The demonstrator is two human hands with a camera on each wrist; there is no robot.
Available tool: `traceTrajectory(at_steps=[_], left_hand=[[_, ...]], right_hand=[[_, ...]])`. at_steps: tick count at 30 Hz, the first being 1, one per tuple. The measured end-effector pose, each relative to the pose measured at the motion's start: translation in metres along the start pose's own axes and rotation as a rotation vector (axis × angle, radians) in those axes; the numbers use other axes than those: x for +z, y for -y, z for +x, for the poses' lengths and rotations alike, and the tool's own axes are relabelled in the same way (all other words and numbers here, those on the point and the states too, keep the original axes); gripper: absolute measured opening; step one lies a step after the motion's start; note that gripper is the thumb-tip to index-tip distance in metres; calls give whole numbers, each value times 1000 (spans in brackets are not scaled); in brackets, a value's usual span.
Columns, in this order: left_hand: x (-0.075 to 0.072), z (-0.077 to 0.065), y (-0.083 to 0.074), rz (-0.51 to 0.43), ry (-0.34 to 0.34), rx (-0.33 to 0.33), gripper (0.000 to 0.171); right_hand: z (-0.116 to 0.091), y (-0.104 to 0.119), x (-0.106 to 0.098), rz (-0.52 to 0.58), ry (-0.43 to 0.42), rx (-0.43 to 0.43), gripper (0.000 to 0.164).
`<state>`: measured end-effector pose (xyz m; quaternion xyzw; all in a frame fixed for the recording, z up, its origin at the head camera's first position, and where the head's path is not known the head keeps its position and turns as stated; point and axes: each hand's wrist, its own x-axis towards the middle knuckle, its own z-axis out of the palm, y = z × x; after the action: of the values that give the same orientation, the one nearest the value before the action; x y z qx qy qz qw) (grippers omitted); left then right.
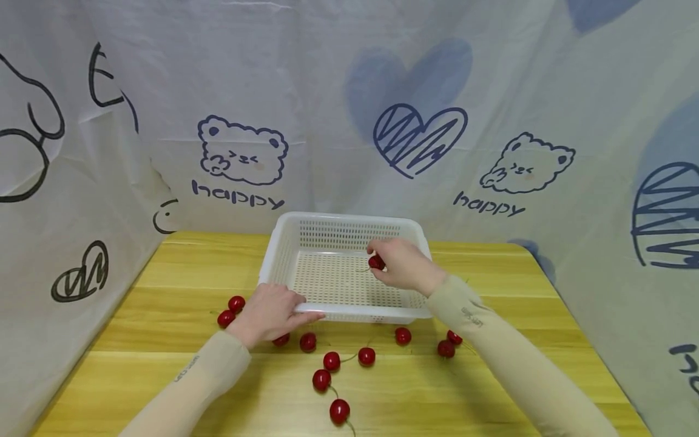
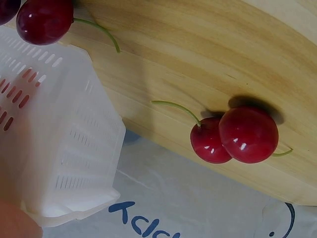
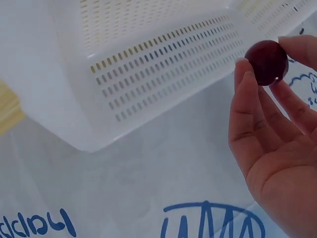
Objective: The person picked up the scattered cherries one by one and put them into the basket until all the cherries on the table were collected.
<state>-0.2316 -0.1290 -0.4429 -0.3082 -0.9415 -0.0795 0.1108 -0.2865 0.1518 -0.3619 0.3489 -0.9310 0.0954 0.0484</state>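
Observation:
A white perforated plastic basket [image 1: 349, 311] stands at the back of the table. My left hand [image 1: 270, 312] holds its near left corner, fingers over the rim and thumb along the front; in the left wrist view only a blurred fingertip [image 2: 17, 223] shows by the rim. Over the right part of the basket, my right hand [image 1: 401, 264] pinches a dark red cherry [image 3: 267, 62] between thumb and fingertips. Its thin stem points left in the head view. Beneath the left hand, one cherry [image 1: 281, 340] is partly hidden.
Several cherries [image 1: 321, 380] with stems lie on the wooden table [image 1: 262, 394] before the basket. A pair of cherries [image 2: 248, 134] sits left of the left hand, and another pair [image 1: 446, 348] is partly behind the right sleeve. A printed cloth [image 1: 327, 170] hangs behind the table.

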Motion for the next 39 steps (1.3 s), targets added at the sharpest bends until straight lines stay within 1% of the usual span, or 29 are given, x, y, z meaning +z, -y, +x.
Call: traceTrajectory(at_steps=[3,6,13,16,20,24,27,30,34,39], left_hand=[[0,0,0,4,2,-1,62],[0,0,1,7,-1,0,62],[1,0,0,11,0,-3,62],[1,0,0,11,4,-3,62],[0,1,0,14,-2,-1,61],[0,0,0,10,-8,-1,59],[0,1,-1,1,-10,3,58],[0,0,-2,-2,-7,2,55],[1,0,0,11,-4,-11,54],[1,0,0,6,-11,-8,57]], right_hand=[[3,1,3,-2,45,20,24],[6,1,6,-16,72,39,24],[8,0,12,-33,80,54,28],[6,-2,14,-34,61,56,32],[0,-4,15,-18,15,50,33],[-8,-5,13,-5,-2,71,35],[-17,-6,10,4,-7,101,36],[-27,-8,7,12,-31,113,37],[-38,-13,6,14,-77,126,36],[-58,-21,4,43,-146,175,37]])
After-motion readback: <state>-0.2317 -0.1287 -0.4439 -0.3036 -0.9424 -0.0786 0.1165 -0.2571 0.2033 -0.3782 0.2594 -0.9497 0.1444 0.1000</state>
